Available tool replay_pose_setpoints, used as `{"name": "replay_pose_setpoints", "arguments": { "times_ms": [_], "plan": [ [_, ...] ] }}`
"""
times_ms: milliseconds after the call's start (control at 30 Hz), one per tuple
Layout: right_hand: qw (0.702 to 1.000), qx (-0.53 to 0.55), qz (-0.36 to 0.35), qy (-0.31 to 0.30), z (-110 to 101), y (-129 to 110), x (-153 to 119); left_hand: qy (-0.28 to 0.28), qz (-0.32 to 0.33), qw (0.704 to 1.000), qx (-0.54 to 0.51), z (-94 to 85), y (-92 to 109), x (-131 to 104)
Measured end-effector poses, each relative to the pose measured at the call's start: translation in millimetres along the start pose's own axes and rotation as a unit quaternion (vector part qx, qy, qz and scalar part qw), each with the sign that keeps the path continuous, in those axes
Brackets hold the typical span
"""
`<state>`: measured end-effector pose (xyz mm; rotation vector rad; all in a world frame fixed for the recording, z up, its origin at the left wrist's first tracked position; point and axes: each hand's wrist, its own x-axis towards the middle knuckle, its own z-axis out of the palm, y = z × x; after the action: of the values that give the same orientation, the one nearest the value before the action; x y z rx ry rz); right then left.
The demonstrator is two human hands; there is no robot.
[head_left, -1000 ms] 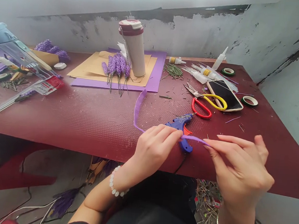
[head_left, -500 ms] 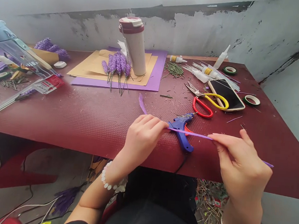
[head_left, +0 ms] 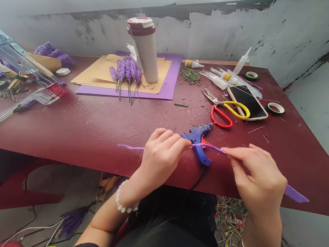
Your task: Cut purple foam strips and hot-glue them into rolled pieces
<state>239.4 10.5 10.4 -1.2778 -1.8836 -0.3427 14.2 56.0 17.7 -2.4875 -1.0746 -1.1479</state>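
A thin purple strip point(head_left: 208, 146) runs between my two hands, above the dark red table. My left hand point(head_left: 164, 152) pinches it near the middle, and one end sticks out to the left of that hand. My right hand point(head_left: 259, 172) pinches the strip further right, with a wider purple end showing beyond the wrist side. Between the hands the strip bows up slightly. Just behind it lies a blue glue gun point(head_left: 199, 142) with a red trigger, touching neither hand as far as I see.
Red-and-yellow-handled scissors point(head_left: 222, 105) and a phone point(head_left: 248, 102) lie behind my right hand. A tumbler point(head_left: 147, 54) and purple flowers point(head_left: 127, 72) rest on brown and purple sheets point(head_left: 170, 78). A clear bottle point(head_left: 17, 58) lies at the left, green tape point(head_left: 275, 108) at the right.
My hands have come slightly closer together. The strip has gone from taut to slightly bowed. Its left end has swung down, and more of its right end shows.
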Motion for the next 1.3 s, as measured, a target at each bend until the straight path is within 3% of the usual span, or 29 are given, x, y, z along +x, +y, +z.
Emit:
{"name": "replay_pose_setpoints", "arguments": {
  "times_ms": [133,367,600,700,867,967,1033,1100,1133,1200,1300],
  "plan": [
    [0.999,-0.014,-0.018,-0.033,2,-5,4,0.001,0.009,1.0,-0.016,1.4,6,3],
    [0.999,0.026,-0.025,-0.001,5,-12,2,0.002,0.03,0.997,-0.072,5.4,15,7],
    [0.997,0.052,0.015,-0.052,2,-14,1,-0.039,-0.006,0.998,-0.053,3.1,19,5],
    [0.995,0.063,0.053,-0.05,1,-15,1,-0.056,-0.025,0.997,-0.041,2.6,21,4],
    [0.998,0.038,0.036,-0.032,-2,-16,-1,-0.057,-0.047,0.996,-0.05,3.5,19,4],
    [0.986,0.038,0.158,0.037,-3,-13,-3,0.032,-0.101,0.994,-0.035,0.5,16,2],
    [0.954,0.056,0.274,0.107,-1,-9,-4,0.113,-0.145,0.983,-0.018,-1.3,16,0],
    [0.917,0.093,0.351,0.167,2,-5,-1,0.136,-0.151,0.979,0.0,0.6,22,-2],
    [0.903,0.118,0.367,0.191,4,-4,2,0.112,-0.142,0.983,0.012,3.7,27,-3],
    [0.885,0.171,0.376,0.215,8,-2,7,-0.011,-0.125,0.991,0.048,14.0,41,-2],
    [0.867,0.227,0.378,0.23,11,-3,17,-0.156,-0.215,0.958,0.103,32.4,61,6]
  ]
}}
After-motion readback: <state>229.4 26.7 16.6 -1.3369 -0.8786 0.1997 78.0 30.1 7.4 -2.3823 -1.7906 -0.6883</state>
